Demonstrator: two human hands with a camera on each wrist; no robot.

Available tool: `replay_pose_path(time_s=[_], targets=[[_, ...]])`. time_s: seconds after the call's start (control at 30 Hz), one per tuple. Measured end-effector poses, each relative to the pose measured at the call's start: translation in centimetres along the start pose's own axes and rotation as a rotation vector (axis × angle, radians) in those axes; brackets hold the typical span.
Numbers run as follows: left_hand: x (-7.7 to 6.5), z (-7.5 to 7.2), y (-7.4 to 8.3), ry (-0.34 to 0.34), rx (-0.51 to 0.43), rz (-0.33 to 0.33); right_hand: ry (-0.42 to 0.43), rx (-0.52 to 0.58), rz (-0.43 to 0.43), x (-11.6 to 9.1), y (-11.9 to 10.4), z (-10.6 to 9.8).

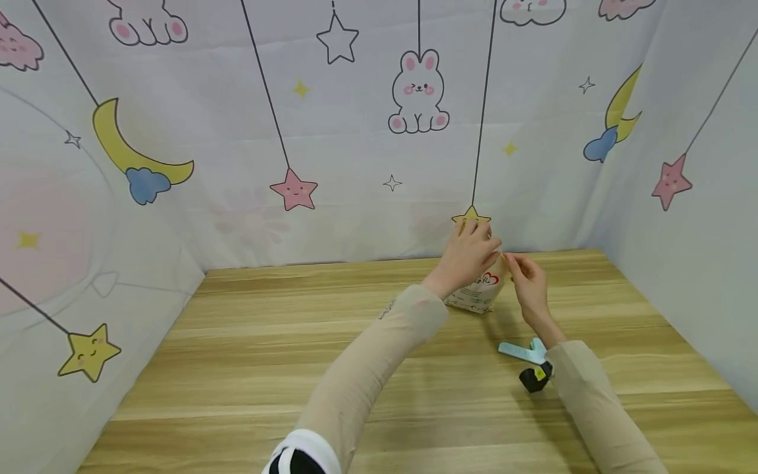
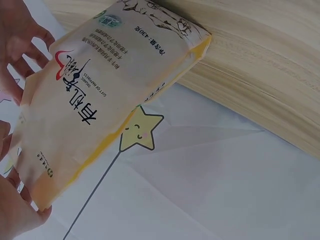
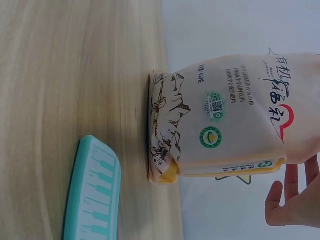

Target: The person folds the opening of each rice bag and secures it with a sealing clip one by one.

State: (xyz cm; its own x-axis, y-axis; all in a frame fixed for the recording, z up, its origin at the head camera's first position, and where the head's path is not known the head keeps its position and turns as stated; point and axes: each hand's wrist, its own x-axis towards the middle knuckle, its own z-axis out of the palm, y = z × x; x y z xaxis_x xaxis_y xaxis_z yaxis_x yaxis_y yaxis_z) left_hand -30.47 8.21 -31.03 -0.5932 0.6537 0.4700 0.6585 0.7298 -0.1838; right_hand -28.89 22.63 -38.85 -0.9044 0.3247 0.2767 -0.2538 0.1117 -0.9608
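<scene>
A pale bag (image 1: 487, 289) with a red heart, dark lettering and yellow side edges stands at the back of the wooden table; its contents are hidden. My left hand (image 1: 468, 255) grips the bag's upper left, and in the left wrist view this hand (image 2: 19, 207) has its thumb on the top corner. At the upper right edge, my right hand (image 1: 529, 286) pinches the bag between thumb and finger. The right wrist view shows the bag (image 3: 225, 115) upright, with the right hand (image 3: 295, 202) against its side.
A light blue V-shaped clip (image 1: 522, 352), with a piano-key pattern on the clip (image 3: 95, 192) in the right wrist view, lies in front of the bag. Beside my right sleeve is a black block (image 1: 533, 378). Printed white cloth (image 1: 367, 217) hangs behind the table (image 1: 266, 355).
</scene>
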Motion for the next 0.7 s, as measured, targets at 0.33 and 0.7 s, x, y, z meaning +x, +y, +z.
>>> replay_pose_path(time_s=[0.33, 0.7], targets=[[-0.08, 0.29, 0.2, 0.043, 0.01, -0.002, -0.02, 0.014, -0.024, 0.17, -0.49, 0.24], [-0.01, 0.24, 0.35, 0.003, -0.007, -0.027, -0.062, 0.039, -0.058, 0.17, -0.84, 0.3]])
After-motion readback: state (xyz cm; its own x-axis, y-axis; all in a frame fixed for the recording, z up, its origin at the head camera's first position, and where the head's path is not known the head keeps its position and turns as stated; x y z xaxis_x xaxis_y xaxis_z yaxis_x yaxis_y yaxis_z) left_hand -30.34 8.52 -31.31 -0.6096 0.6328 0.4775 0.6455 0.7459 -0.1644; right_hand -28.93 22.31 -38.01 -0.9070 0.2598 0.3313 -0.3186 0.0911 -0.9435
